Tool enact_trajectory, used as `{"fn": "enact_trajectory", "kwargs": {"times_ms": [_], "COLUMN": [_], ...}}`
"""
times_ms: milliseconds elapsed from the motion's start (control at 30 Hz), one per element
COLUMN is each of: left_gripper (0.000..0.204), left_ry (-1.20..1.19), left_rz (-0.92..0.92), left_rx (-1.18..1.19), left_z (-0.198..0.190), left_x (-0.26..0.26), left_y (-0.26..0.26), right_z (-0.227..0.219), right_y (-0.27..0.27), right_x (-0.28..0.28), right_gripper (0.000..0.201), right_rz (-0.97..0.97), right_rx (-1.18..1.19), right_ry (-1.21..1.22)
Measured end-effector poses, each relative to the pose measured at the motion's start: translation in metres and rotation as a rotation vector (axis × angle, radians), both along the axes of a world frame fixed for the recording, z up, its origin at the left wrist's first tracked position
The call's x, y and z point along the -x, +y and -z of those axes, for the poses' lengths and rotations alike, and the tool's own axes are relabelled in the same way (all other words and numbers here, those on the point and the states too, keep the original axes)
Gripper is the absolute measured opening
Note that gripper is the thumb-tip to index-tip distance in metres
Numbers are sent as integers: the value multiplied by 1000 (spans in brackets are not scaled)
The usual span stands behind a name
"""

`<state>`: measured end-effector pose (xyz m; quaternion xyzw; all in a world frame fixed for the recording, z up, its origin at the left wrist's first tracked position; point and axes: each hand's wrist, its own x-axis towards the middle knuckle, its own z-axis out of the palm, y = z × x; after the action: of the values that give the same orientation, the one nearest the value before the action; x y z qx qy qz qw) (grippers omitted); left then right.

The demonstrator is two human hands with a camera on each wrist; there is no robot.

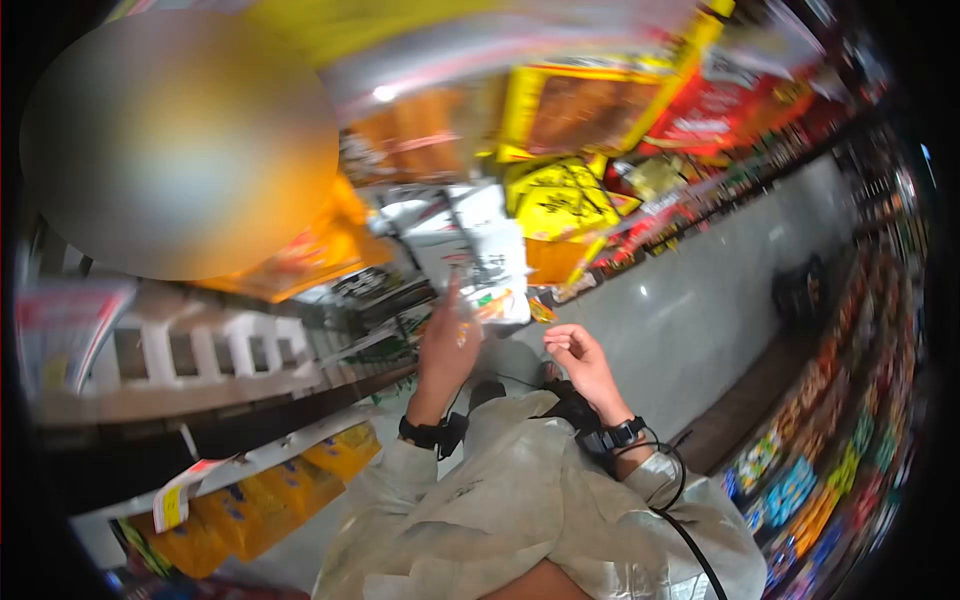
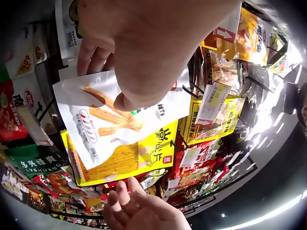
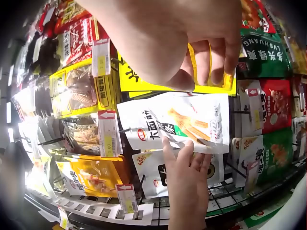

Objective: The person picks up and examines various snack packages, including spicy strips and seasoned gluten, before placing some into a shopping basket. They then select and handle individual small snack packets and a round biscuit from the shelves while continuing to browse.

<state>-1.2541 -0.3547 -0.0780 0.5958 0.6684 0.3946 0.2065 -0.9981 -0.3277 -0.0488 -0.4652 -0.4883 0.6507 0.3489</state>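
A white snack packet (image 2: 88,108) with orange sticks pictured on it hangs level in front of the rack. My left hand (image 1: 447,350) pinches it at one edge; in the left wrist view the thumb lies across its front and several fingers go behind it. Next to it is a yellow packet (image 2: 144,153), partly covered by the white one. My right hand (image 1: 585,368) is apart from the white packet with its fingers loosely curled and nothing in them. In the right wrist view that hand (image 3: 192,38) overlaps the yellow packet.
Packets hang on metal hooks all around, among them an orange packet (image 3: 93,175) and a green packet (image 3: 259,52). Paper price tags (image 3: 108,132) stick out from the hooks. A wire rack (image 3: 223,203) stands below. Across the grey aisle floor (image 1: 690,290) is another stocked shelf (image 1: 830,420).
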Motion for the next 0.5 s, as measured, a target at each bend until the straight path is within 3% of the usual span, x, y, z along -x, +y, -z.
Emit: {"fn": "enact_trajectory", "kwargs": {"times_ms": [133,233,267,367,500], "left_gripper": [81,84,76,62,52], "left_ry": [-305,-421,-371,-37,-96], "left_rz": [8,177,193,497,650], "left_rx": [140,440,468,420,633], "left_z": [4,17,22,33,23], "left_x": [-32,-57,-72,-119,-211], "left_y": [-3,-11,-15,-19,-6], "right_z": [-6,-13,-4,-11,6], "right_y": [-6,-9,-10,-9,-8], "right_x": [-31,-64,-78,-126,-204], "right_gripper": [18,18,19,22,25], "right_rz": [-32,-26,-34,-40,56], "right_rx": [-75,-29,-37,-27,-3], "right_ry": [11,6,38,-56,95]}}
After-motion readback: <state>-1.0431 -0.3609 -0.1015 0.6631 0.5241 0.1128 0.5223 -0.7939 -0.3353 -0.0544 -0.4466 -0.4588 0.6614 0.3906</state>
